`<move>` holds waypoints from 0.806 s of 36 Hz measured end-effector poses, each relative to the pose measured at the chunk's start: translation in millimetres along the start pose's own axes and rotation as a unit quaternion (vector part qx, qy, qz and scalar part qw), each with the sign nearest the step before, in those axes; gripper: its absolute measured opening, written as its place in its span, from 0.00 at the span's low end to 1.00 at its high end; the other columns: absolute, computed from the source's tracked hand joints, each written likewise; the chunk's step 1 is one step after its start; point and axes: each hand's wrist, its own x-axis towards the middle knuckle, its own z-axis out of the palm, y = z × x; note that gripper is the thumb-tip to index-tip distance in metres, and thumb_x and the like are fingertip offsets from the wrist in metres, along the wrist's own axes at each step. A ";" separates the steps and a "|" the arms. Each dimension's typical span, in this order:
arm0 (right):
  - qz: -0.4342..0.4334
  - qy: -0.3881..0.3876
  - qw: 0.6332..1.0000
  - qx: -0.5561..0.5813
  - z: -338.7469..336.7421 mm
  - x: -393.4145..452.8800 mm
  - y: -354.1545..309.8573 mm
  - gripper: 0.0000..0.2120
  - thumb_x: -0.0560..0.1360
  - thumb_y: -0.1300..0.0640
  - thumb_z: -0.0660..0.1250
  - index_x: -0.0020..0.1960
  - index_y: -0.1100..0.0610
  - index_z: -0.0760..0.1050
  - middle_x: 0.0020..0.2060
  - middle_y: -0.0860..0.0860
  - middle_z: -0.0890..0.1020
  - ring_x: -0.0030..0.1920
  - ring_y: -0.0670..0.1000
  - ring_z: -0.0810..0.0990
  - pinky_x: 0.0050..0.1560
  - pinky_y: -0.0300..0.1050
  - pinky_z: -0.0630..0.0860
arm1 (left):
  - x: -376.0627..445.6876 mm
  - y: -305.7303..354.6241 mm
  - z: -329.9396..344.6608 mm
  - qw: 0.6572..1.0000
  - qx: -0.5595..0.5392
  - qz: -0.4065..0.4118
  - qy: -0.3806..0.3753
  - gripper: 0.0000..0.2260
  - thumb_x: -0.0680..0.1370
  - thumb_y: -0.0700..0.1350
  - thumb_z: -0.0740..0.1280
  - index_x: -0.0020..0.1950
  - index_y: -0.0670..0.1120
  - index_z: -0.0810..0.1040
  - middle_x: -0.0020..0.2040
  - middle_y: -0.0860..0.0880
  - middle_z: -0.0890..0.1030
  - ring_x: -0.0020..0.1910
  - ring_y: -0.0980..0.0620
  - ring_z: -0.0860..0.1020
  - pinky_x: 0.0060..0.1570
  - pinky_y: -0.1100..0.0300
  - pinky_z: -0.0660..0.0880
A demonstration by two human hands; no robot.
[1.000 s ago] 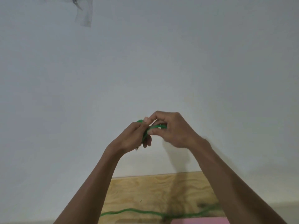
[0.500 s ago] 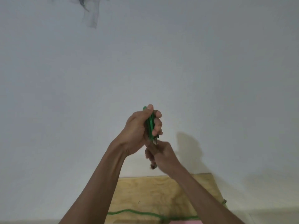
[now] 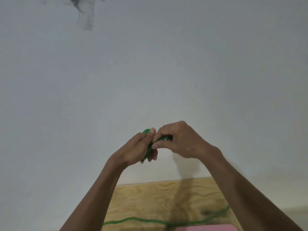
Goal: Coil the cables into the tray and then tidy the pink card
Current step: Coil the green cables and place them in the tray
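- Most of the shot is just a plain pale grey-white wall [image 3: 166, 64], with a blurry scrap of clear plastic or tape [image 3: 85, 15] stuck up in the top left corner. Can't tell what the dark bit in it is.
- Below that there's a light plywood tabletop with wavy grain [image 3: 150, 200], only its far part showing at the bottom of the view.
- Both bare forearms come up from the bottom edge and meet in front of the wall, well above the wood.
- Right hand [image 3: 180, 140] is on top and to the right, fingers curled over, thumb and fingertips pinching a strand of the thin green cable [image 3: 150, 147] right where it meets the other hand.
- Left hand [image 3: 133, 150] sits lower left, fingers wrapped round a small bundle of that same green cable. Thumb points up, pressed against the loops, and a bit of green pokes out above the thumb tip.
- So the coiled part is sandwiched between the two hands, mostly hidden by fingers. Something small and pale sticks out under the left hand, too tiny to say what.
- Rest of the cable trails loose across the plywood, running in a wavy line from under the left forearm over to the right forearm.
- Flat pink card [image 3: 205, 228] lies at the very bottom edge, just beside the trailing cable, only its top strip visible.
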 end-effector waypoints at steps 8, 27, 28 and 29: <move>0.011 0.068 0.950 0.304 16.7 9.1 14.3 0.07 0.71 0.62 0.77 0.44 0.57 0.79 0.43 0.53 0.82 0.40 0.52 0.82 0.46 0.51 0.79 | -10.3 7.6 6.2 0.964 -0.258 -0.053 -0.040 0.28 0.81 0.65 0.52 0.38 0.43 0.72 0.23 0.49 0.64 0.23 0.51 0.60 0.29 0.57 0.68; 0.070 0.206 0.936 0.278 54.5 13.2 4.4 0.08 0.75 0.53 0.73 0.45 0.56 0.76 0.34 0.43 0.81 0.37 0.45 0.82 0.43 0.36 0.76 | 6.0 4.0 30.0 0.922 -0.167 0.004 0.350 0.32 0.84 0.60 0.57 0.24 0.44 0.68 0.21 0.48 0.67 0.20 0.50 0.65 0.23 0.61 0.63; 0.071 0.206 0.935 0.281 54.6 13.3 3.4 0.08 0.75 0.54 0.73 0.45 0.57 0.76 0.34 0.43 0.81 0.36 0.43 0.82 0.43 0.33 0.75 | 6.4 2.2 30.8 0.919 -0.167 0.002 0.357 0.31 0.84 0.60 0.57 0.24 0.45 0.68 0.21 0.49 0.67 0.21 0.50 0.65 0.24 0.61 0.63; 0.075 0.208 0.934 0.282 55.0 13.7 2.3 0.08 0.76 0.54 0.73 0.45 0.57 0.76 0.34 0.44 0.81 0.36 0.42 0.82 0.42 0.32 0.75 | 6.2 1.5 32.4 0.917 -0.167 0.000 0.361 0.31 0.84 0.61 0.57 0.25 0.46 0.69 0.22 0.50 0.67 0.22 0.50 0.65 0.24 0.61 0.62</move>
